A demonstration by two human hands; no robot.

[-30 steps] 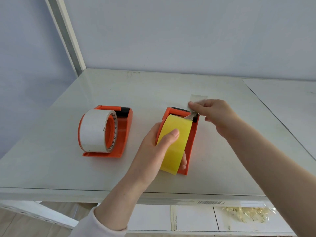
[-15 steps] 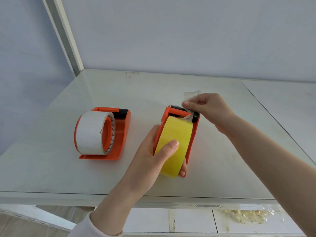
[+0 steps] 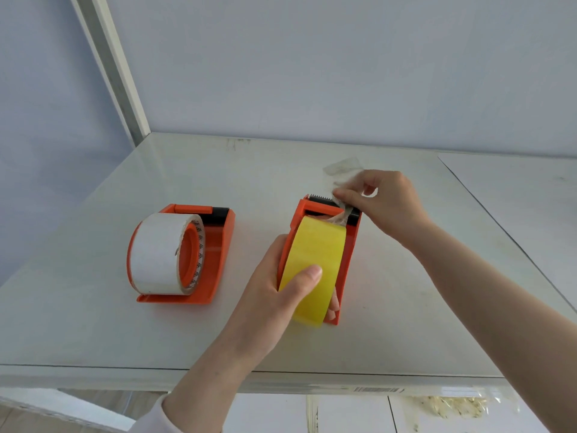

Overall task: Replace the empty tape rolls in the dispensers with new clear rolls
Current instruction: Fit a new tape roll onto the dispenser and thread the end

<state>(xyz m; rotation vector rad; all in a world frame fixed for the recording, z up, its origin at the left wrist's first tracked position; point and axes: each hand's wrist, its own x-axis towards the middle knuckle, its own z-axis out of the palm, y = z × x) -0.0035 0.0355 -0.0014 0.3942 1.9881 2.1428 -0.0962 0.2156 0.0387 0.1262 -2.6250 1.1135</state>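
Two orange dispensers, each with a black cutter end, sit on a pale grey-white table. The left one holds a white roll whose core edge shows a small dark repeating print. The right one holds a bright yellow roll. The wall is light blue-grey.

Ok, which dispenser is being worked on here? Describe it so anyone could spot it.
Start at the white table, where two orange dispensers sit. It is the right-hand dispenser, gripped by the left hand. Its yellow roll sets it apart; its neighbour holds a white roll and is untouched.
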